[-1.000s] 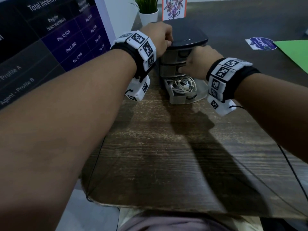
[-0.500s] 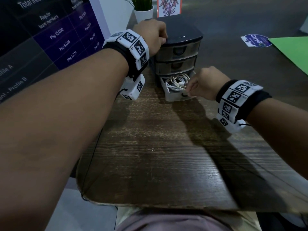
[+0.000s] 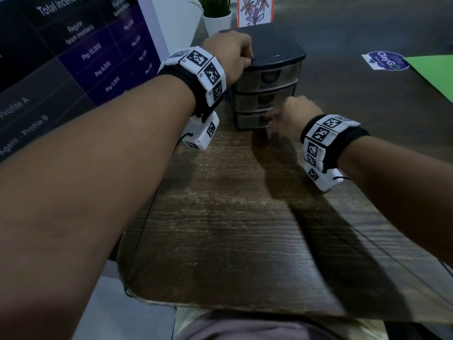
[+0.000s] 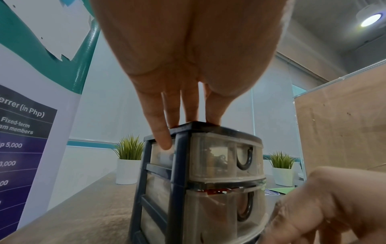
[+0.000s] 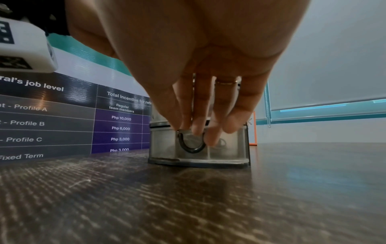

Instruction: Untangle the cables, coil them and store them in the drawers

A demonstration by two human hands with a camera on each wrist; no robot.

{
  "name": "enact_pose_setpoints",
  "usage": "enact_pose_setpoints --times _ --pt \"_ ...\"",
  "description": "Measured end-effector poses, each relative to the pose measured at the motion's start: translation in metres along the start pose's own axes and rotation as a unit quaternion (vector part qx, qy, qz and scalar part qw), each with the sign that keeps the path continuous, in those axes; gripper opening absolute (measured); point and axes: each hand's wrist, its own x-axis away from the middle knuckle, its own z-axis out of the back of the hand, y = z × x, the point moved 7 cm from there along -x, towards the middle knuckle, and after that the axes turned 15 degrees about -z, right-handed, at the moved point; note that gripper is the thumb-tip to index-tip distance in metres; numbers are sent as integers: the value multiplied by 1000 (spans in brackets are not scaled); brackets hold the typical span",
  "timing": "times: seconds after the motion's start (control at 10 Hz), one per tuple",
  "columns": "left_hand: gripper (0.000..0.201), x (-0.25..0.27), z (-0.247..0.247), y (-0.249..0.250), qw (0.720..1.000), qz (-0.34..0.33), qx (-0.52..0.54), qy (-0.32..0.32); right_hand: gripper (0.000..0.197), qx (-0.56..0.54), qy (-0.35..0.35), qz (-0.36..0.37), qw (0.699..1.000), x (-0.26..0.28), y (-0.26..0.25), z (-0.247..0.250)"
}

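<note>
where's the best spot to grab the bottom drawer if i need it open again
Take the dark U-shaped handle at the middle of the bottom drawer front. Come from the front, hooking fingertips down into the loop from above, since it opens upward. The left hand on the cabinet top should steady it.

Left hand [image 3: 229, 54] presses down with straight fingers [image 4: 160, 132]; right hand [image 3: 293, 116] reaches forward, fingers [image 5: 198, 127] extended.

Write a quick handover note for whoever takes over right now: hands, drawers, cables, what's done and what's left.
Left hand: fingers straight, pressing down on the top of the drawer unit to steady it.
Right hand: fingertips against the bottom drawer front, by its handle.
All three drawers sit flush. No cable lies on the table.
Done: storing looks finished.
Left: release both hands; check drawers are fully shut.
</note>
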Motion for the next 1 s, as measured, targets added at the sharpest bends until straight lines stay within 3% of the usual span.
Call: enact_pose_setpoints --times 0.3,0.4,0.5,0.6,0.7,0.8,1.0 --pt "21 0 -1 -1 1000 3 5 3 34 9 -17 -3 1000 -2 -3 0" --pt "21 2 -2 0 1000 6 12 1 27 -25 7 14 1000 5 -5 9" --pt "21 3 -2 0 1000 8 15 1 22 -84 82 45 992 13 -12 32" --pt "20 1 -2 1 1000 2 11 -9 24 -176 186 85 963 22 -21 67" --pt "17 -10 4 -3 1000 -7 7 -28 23 -210 244 117 939 17 -29 98" --pt "17 -26 11 -10 998 -19 -1 -58 23 -220 256 137 931 3 -39 118" --pt "19 -66 27 -22 996 -10 9 -94 22 -243 160 77 954 -53 -50 140"
